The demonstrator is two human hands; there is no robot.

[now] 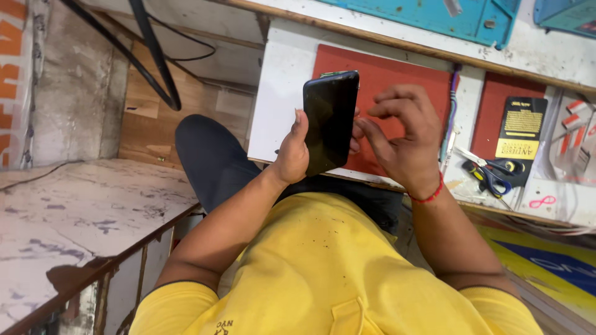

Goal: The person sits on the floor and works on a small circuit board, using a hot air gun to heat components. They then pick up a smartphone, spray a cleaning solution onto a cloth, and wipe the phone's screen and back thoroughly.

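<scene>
Black rectangular smartphone [330, 121] with a dark glossy screen stands nearly upright in the air above the near edge of the white tabletop [282, 93], held in the left hand [292, 152]. That hand grips the phone from its left side: the thumb lies along the left edge, the palm is behind the lower half, and fingertips show past the right edge. The left forearm rises from the lower left, bare below a yellow sleeve.

The right hand [400, 133] is just beside the phone on its right, half closed and holding nothing that can be seen; its fingers curl inward, with the fingertips at or very near the phone's right edge. A red thread bracelet [428, 195] circles the right wrist, and the forearm runs down to the lower right.

Behind both hands a red rectangular mat [397, 71] lies flat on the tabletop. Further right lie scissors with blue and yellow handles [490, 174], touching a black and gold flat package [518, 139] that rests on a second red mat [493, 102]. The person's yellow shirt [323, 267] fills the bottom of the view, with a dark trouser leg [211, 158] to the left of it.
</scene>
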